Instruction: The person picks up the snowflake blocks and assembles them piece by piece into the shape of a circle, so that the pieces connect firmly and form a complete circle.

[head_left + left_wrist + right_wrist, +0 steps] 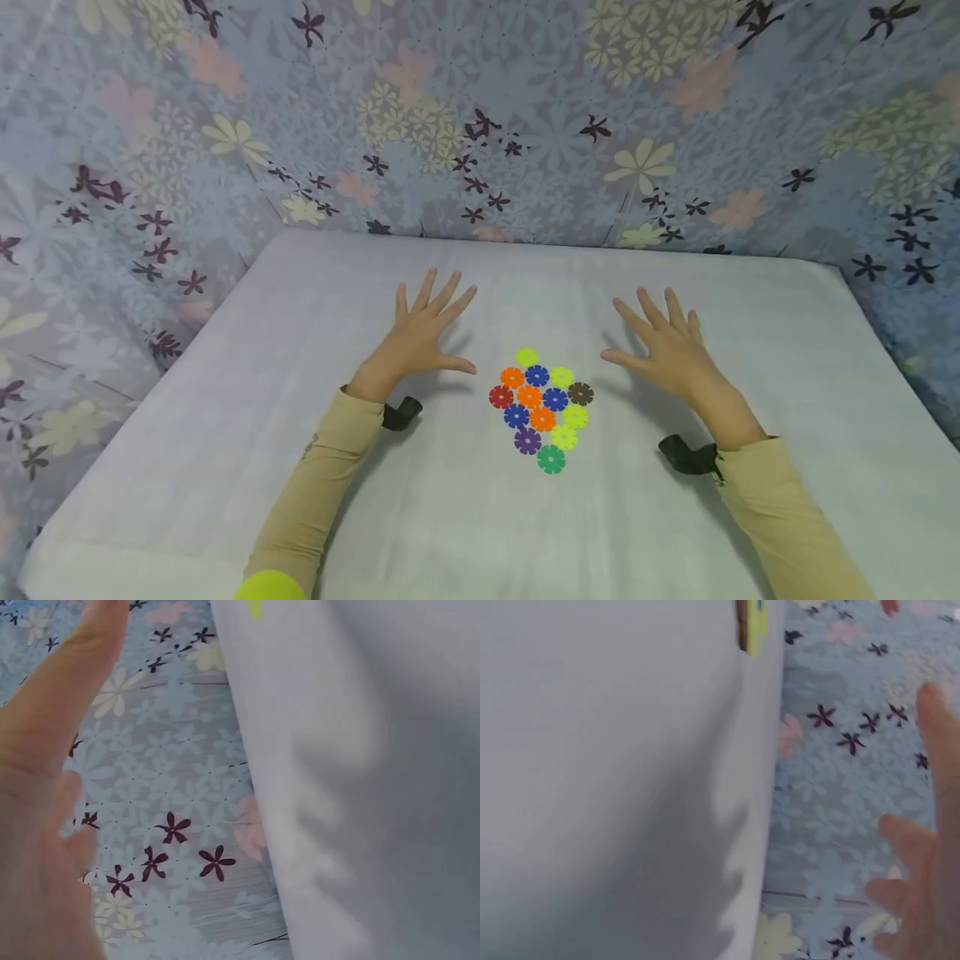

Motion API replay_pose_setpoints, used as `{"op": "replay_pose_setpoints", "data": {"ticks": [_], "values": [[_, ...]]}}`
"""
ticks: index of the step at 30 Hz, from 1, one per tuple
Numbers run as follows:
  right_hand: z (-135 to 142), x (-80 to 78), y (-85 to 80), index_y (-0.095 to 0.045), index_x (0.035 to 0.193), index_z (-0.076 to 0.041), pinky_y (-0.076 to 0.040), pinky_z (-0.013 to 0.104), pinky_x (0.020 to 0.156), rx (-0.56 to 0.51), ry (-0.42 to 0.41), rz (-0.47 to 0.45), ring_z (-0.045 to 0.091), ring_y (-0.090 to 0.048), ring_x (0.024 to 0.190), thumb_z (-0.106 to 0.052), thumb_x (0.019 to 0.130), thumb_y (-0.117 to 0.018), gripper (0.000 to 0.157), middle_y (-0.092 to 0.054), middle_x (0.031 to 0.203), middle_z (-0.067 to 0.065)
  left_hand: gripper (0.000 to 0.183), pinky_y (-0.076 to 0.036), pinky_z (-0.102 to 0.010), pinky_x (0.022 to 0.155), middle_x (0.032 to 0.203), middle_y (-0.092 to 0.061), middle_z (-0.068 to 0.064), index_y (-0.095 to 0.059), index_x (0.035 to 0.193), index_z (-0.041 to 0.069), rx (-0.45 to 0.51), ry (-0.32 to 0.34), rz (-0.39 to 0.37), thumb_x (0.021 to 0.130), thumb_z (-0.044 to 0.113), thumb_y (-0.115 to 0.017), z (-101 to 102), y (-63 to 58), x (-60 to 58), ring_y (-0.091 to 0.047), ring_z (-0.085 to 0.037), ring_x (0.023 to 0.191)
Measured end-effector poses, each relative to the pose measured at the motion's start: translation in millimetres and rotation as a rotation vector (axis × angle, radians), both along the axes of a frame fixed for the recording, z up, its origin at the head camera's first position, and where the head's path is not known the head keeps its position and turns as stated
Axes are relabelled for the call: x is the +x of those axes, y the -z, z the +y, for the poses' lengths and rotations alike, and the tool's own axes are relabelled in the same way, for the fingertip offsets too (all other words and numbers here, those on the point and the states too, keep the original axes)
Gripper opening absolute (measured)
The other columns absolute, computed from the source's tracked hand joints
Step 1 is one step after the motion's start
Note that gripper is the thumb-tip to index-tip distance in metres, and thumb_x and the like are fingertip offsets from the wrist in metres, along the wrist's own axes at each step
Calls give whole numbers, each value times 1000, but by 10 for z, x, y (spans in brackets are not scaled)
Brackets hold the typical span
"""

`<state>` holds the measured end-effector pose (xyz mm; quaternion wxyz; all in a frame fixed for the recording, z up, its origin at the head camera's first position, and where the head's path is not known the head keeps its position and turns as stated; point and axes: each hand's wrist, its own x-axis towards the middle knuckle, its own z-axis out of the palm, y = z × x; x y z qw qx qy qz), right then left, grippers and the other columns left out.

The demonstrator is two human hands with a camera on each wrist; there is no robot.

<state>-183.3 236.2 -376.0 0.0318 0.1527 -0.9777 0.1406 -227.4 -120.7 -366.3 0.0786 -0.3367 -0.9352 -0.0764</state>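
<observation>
Several flat, notched plastic discs lie grouped on the white-covered table, among them a green disc [551, 459], a purple disc [527, 441], a red disc [501, 397] and a dark brown disc [581, 393]; the others are orange, blue and yellow. To the left of the group my left hand [416, 337] is spread wide, fingers straight, holding nothing. On the other side my right hand [670, 348] is spread the same way, its thumb pointing toward the discs. Both hands cast shadows on the cloth. In the right wrist view, disc edges [751, 626] show at the top.
The table [450, 533] has a smooth white cover. Behind it and at its sides hangs flower-patterned fabric [480, 108]. A black wrist device [402, 414] sits at the left cuff and a similar black device [686, 456] at the right cuff.
</observation>
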Motion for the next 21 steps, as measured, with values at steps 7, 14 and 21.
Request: {"op": "replay_pose_setpoints", "data": {"ticks": [7,14,21], "values": [[-76,83,196,-38,136,-13,-11,60,95,-143,-264,277,42,-10,128,-56,84,-49,69,-28,139,20,83,2,-56,98,132,-44,-4,-44,132,10,197,162,92,66,50,-73,131,85,88,-20,-26,130],[-219,239,286,-50,123,-2,-26,45,95,-537,-405,355,31,-34,118,-32,92,-49,43,-45,125,16,39,-22,-52,93,102,-64,-3,-65,102,5,562,361,89,70,22,-76,509,270,375,-48,-20,106],[-416,393,353,-53,98,18,-42,23,73,-1072,-451,234,17,-53,85,5,93,-39,19,-59,94,14,27,-38,-29,85,80,-65,-3,-68,86,1,642,486,118,65,15,-78,594,453,610,-55,-15,82]]}}
